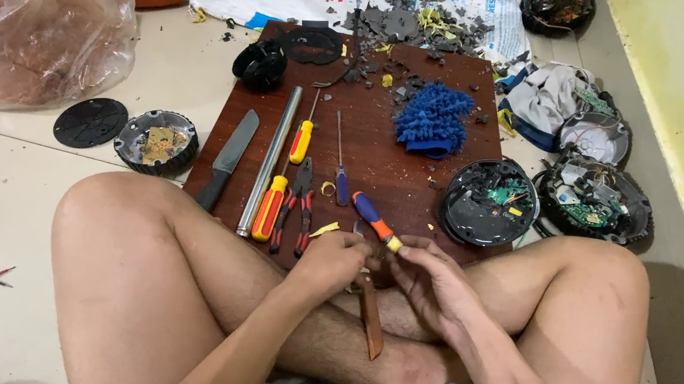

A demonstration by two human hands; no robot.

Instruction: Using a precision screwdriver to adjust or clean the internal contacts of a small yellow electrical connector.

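Pinching a small part between curled fingers, my left hand (334,262) sits at lower centre of the frame, touching my right hand (428,277); the part itself is too hidden to tell. My right hand is closed around an orange-and-blue screwdriver (375,221), yellow collar at my fingers, handle pointing up-left. A brown flat stick (369,314) hangs below both hands over my crossed legs. Just above, on the dark wooden board (382,162): red pliers (296,205), orange-yellow screwdrivers (271,206), a metal tube (269,159), a knife (228,158), a blue mop pad (434,118). Right of the board, an opened round black casing (488,201) with green circuit board. Upper left, a clear plastic bag (31,24).
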